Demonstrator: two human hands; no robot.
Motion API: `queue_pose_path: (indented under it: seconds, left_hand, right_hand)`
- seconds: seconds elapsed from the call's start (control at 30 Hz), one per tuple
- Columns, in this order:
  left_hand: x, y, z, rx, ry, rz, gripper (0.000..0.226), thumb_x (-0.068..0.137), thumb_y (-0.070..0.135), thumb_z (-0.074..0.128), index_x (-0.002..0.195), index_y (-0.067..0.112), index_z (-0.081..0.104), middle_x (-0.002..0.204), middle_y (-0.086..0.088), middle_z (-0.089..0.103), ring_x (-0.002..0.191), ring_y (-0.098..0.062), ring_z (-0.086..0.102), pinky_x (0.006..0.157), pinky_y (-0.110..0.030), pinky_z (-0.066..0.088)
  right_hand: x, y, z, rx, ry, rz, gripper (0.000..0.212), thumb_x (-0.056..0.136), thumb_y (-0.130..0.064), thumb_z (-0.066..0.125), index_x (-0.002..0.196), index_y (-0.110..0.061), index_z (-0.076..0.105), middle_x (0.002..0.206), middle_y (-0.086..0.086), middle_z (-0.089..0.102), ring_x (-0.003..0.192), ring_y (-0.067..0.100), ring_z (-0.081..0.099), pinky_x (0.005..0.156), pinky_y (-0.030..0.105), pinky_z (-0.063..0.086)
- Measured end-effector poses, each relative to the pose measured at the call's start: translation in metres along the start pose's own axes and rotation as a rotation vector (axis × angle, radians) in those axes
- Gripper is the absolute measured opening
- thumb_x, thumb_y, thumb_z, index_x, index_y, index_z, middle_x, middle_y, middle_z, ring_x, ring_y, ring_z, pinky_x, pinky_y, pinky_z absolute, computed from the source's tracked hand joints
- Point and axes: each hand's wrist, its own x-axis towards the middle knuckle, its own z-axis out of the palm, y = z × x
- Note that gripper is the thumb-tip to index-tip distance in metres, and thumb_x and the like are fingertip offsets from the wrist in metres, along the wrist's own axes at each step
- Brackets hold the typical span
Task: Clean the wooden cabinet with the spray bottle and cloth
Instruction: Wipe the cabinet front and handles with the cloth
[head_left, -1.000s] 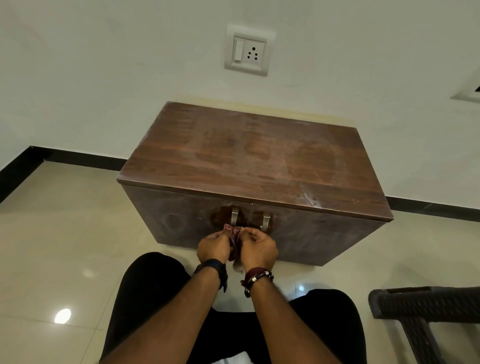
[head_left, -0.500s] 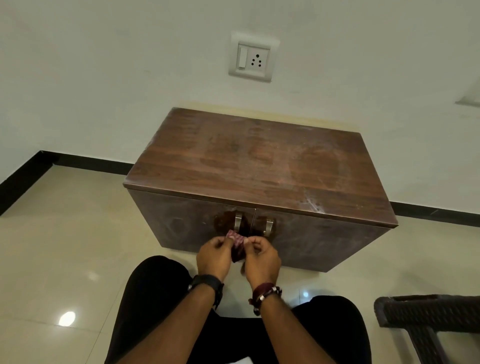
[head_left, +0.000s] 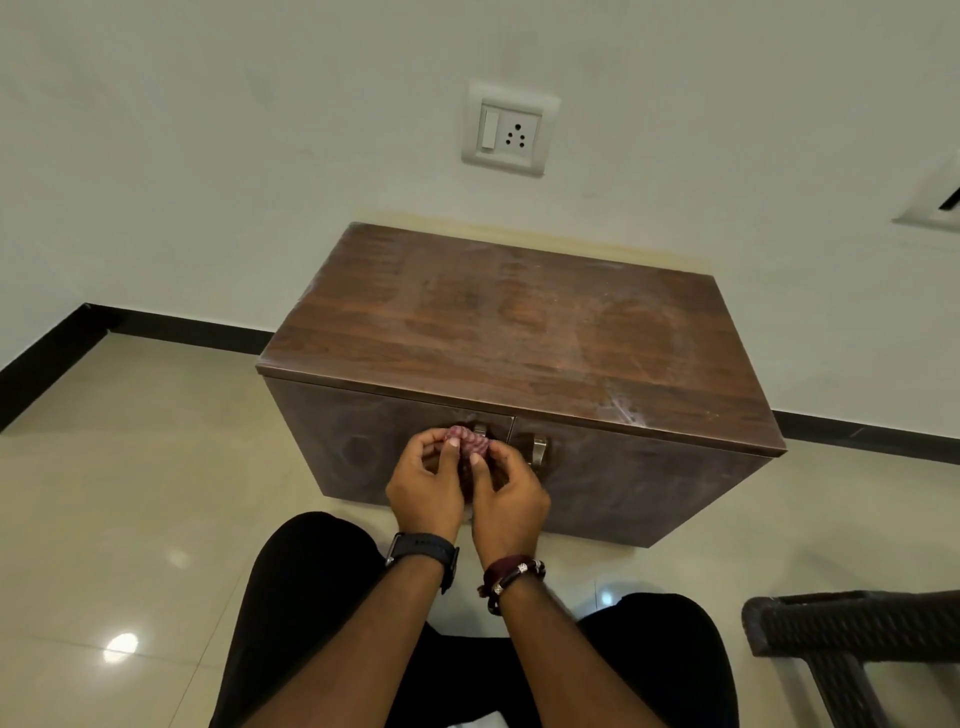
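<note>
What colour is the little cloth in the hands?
The small bunched cloth is red-and-white checked, seen in the head view.

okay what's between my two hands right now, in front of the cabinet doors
In the head view, a bunched red-and-white checked cloth sits between your left hand and right hand, pinched by both, just in front of the cabinet's left door handle.

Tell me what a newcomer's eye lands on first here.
First, the wooden cabinet against the wall, its top smeared with pale streaks. Then the left hand and right hand in front of its doors, bunching a red-and-white cloth together. Above, a wall socket.
</note>
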Motion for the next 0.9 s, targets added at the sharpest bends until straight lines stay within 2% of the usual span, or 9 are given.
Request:
queue_pose_path:
  seconds: [0.07, 0.17, 0.37, 0.43, 0.5, 0.57, 0.63, 0.77, 0.9]
  left_hand:
    - [-0.004, 0.000, 0.001, -0.035, -0.004, -0.001, 0.005, 0.092, 0.027, 0.073, 0.096, 0.026, 0.070, 0.087, 0.014, 0.071, 0.079, 0.003, 0.067, 0.062, -0.005, 0.047]
    - [-0.009, -0.004, -0.001, -0.048, -0.037, 0.029, 0.009, 0.091, 0.028, 0.075, 0.098, 0.027, 0.069, 0.088, 0.014, 0.071, 0.080, 0.007, 0.065, 0.064, -0.005, 0.048]
    - [-0.015, -0.011, -0.002, -0.039, -0.094, 0.052, 0.015, 0.090, 0.032, 0.075, 0.104, 0.031, 0.071, 0.092, 0.018, 0.072, 0.085, 0.011, 0.065, 0.067, -0.003, 0.048]
    - [-0.015, -0.012, -0.001, -0.046, -0.100, 0.064, 0.017, 0.090, 0.031, 0.075, 0.106, 0.030, 0.072, 0.094, 0.017, 0.073, 0.087, 0.010, 0.065, 0.068, -0.004, 0.049]
    - [-0.015, -0.013, 0.000, -0.043, -0.115, 0.090, 0.019, 0.090, 0.030, 0.075, 0.109, 0.028, 0.072, 0.097, 0.017, 0.074, 0.088, 0.008, 0.067, 0.071, -0.007, 0.052]
    - [-0.012, -0.014, -0.001, -0.027, -0.130, 0.120, 0.020, 0.090, 0.029, 0.075, 0.110, 0.028, 0.073, 0.098, 0.017, 0.074, 0.088, 0.005, 0.068, 0.073, -0.009, 0.053]
    - [-0.011, -0.015, -0.003, -0.001, -0.131, 0.145, 0.020, 0.090, 0.030, 0.075, 0.110, 0.029, 0.073, 0.099, 0.017, 0.074, 0.089, 0.005, 0.068, 0.073, -0.008, 0.052]
    - [-0.013, -0.020, 0.000, 0.026, -0.114, 0.159, 0.021, 0.091, 0.029, 0.074, 0.111, 0.029, 0.071, 0.103, 0.015, 0.071, 0.089, 0.006, 0.067, 0.072, -0.007, 0.051]
    - [-0.018, -0.026, 0.003, 0.049, -0.085, 0.156, 0.020, 0.092, 0.031, 0.072, 0.111, 0.029, 0.070, 0.105, 0.013, 0.069, 0.092, 0.008, 0.064, 0.071, -0.003, 0.047]
  right_hand:
    - [-0.003, 0.001, 0.002, -0.020, -0.028, 0.007, 0.022, 0.093, -0.032, 0.070, 0.115, -0.033, 0.074, 0.101, -0.019, 0.074, 0.096, -0.002, 0.067, 0.083, 0.021, 0.057]
    - [0.001, 0.001, 0.004, -0.058, -0.103, 0.034, 0.025, 0.095, -0.034, 0.069, 0.120, -0.031, 0.074, 0.109, -0.014, 0.072, 0.104, 0.006, 0.065, 0.088, 0.027, 0.057]
    - [0.015, 0.004, -0.007, -0.004, -0.259, 0.092, 0.024, 0.098, -0.027, 0.066, 0.121, -0.023, 0.075, 0.113, -0.007, 0.067, 0.101, 0.005, 0.065, 0.093, 0.032, 0.057]
    - [0.016, 0.007, -0.009, 0.123, -0.259, 0.174, 0.024, 0.098, -0.022, 0.066, 0.120, -0.020, 0.075, 0.113, -0.003, 0.072, 0.101, 0.010, 0.069, 0.092, 0.035, 0.058]
    - [0.010, 0.005, -0.002, 0.358, -0.206, 0.327, 0.023, 0.097, -0.015, 0.067, 0.119, -0.016, 0.075, 0.108, 0.001, 0.077, 0.099, 0.016, 0.074, 0.088, 0.036, 0.061]
    - [0.003, 0.002, 0.005, 0.515, -0.158, 0.405, 0.021, 0.097, -0.012, 0.067, 0.117, -0.016, 0.075, 0.103, 0.001, 0.079, 0.095, 0.017, 0.075, 0.083, 0.033, 0.062]
    - [0.004, 0.004, 0.006, 0.415, -0.173, 0.351, 0.020, 0.099, -0.016, 0.066, 0.116, -0.019, 0.075, 0.105, 0.000, 0.078, 0.097, 0.016, 0.074, 0.084, 0.032, 0.061]
    - [0.014, 0.009, -0.005, 0.036, -0.253, 0.141, 0.020, 0.102, -0.025, 0.060, 0.116, -0.023, 0.074, 0.111, -0.005, 0.069, 0.100, 0.009, 0.066, 0.089, 0.030, 0.057]
    - [0.012, 0.013, -0.006, -0.134, -0.254, -0.010, 0.024, 0.103, -0.024, 0.056, 0.119, -0.027, 0.074, 0.113, -0.007, 0.065, 0.101, 0.010, 0.062, 0.091, 0.032, 0.055]
